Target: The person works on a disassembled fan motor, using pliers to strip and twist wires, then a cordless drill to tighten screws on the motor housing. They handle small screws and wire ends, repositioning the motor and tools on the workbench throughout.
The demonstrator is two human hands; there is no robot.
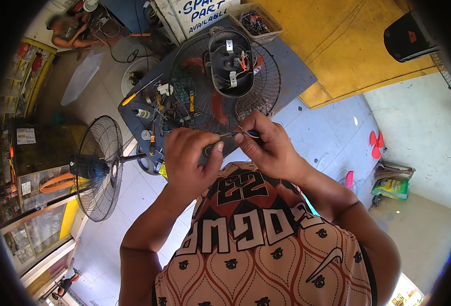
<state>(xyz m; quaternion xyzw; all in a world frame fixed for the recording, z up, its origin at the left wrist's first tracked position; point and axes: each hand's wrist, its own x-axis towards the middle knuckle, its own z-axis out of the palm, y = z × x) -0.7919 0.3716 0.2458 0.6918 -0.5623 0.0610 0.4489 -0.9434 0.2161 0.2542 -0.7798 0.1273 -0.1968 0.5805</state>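
Close in front of my chest, my two hands meet over a few thin electrical wires, one of them blue. My left hand is closed, its thumb and fingers pinching near the wire ends. A small dark round part shows under that thumb; I cannot make out what it belongs to. Between thumb and forefinger, my right hand grips the wires and a piece of dark cable. Just beyond lies a wire fan guard with an opened black oval fan base on it, loose wires and metal brackets inside.
Tools crowd the dark workbench, among them a yellow-handled screwdriver and a small bottle. A basket of parts stands at the back. A standing fan is on the left; another person sits at far left.
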